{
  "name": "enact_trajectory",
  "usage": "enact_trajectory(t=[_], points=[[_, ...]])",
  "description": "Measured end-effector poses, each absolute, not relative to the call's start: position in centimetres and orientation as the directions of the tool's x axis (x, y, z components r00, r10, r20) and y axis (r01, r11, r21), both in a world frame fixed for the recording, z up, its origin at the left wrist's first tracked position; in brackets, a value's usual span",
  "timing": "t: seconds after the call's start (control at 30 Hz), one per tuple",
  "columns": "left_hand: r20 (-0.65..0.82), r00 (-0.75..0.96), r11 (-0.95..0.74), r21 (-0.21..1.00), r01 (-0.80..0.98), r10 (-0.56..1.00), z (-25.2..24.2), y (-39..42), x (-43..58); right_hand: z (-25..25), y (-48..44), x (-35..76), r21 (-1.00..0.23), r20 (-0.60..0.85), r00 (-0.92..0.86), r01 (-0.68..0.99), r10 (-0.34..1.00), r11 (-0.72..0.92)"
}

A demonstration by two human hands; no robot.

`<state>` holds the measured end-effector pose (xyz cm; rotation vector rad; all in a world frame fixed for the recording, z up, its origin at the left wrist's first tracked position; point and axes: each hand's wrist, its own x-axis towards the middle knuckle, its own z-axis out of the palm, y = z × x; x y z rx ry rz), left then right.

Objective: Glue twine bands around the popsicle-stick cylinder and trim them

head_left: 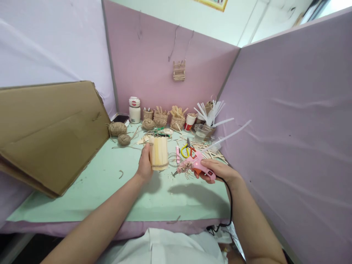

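My left hand (145, 163) is wrapped round the left side of a cup made of pale wooden sticks (159, 152), held upright above the table. A band of twine runs round the cup near its bottom. In my right hand (217, 169) is a pink hot glue gun (199, 164), its metal nozzle pointing left toward the cup but apart from it. A long translucent glue stick (228, 137) juts out of the gun's back, and a black cord hangs from its handle. My left fingertips are hidden behind the cup.
Behind the cup lie yellow-handled scissors (185, 150), a pink cutter (178, 154) and scattered sticks (205, 149). Twine balls (117, 128) sit at the left beside a large cardboard sheet (52, 132). Baskets of sticks (177, 123), a white jar (134, 112) and spare glue sticks (210, 113) line the back.
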<state>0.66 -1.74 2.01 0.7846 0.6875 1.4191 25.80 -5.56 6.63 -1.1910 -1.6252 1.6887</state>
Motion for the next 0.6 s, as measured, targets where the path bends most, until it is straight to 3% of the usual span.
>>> enact_trajectory(t=[0.17,0.37,0.5,0.6], points=[[0.039,0.331,0.174,0.789,-0.589,0.943,3.8,-2.1,-0.6,6.9,-5.5,25.3,-0.938,-0.284,-0.594,0.334,0.753,-0.090],[-0.017,0.588,0.317,0.854,-0.412,0.809,9.2,-0.9,-0.8,7.6,-5.7,24.0,-0.858,-0.386,-0.664,0.513,0.641,0.015],[-0.043,0.925,0.438,0.888,-0.138,0.379,11.8,1.4,0.6,7.7,-5.6,22.8,-0.844,-0.417,-0.716,0.534,0.559,0.054],[-0.106,0.979,0.438,0.899,0.019,0.175,12.5,2.5,1.7,7.9,-5.6,22.2,-0.840,-0.435,-0.735,0.539,0.520,0.059]])
